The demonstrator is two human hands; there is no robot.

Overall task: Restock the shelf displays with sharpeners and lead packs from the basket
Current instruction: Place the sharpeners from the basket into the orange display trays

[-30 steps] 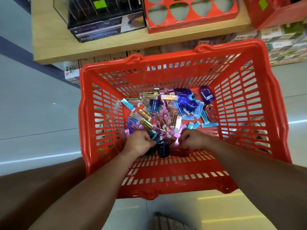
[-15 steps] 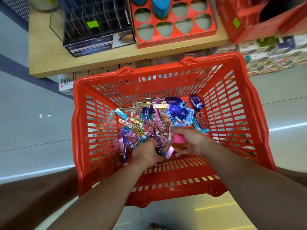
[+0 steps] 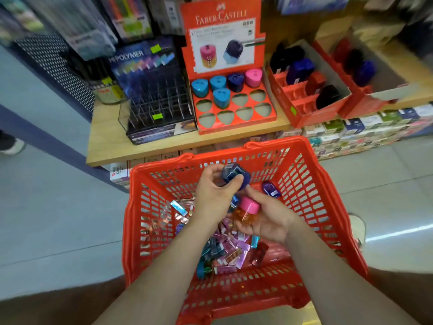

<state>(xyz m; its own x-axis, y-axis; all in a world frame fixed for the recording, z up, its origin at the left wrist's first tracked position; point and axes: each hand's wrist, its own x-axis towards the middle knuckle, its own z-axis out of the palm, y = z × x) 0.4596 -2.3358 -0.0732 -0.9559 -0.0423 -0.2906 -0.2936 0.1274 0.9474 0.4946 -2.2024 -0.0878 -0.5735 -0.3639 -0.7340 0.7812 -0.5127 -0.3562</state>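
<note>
I grip blue sharpener [image 3: 235,178] in left hand [image 3: 215,195], right hand [image 3: 267,221] cups pink sharpener [image 3: 248,211], both curled tight, over basket [image 3: 302,181]; likely for empty tray [image 3: 236,127] slots, upper centre.

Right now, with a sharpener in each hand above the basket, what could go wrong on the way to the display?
1. The left hand pinches the blue sharpener by fingertips; it may slip into the basket.
2. The pink sharpener lies tilted in the right hand, close to the blue one; they may knock.
3. The display tray has triangular slots; a misturned sharpener could sit crooked.
</note>
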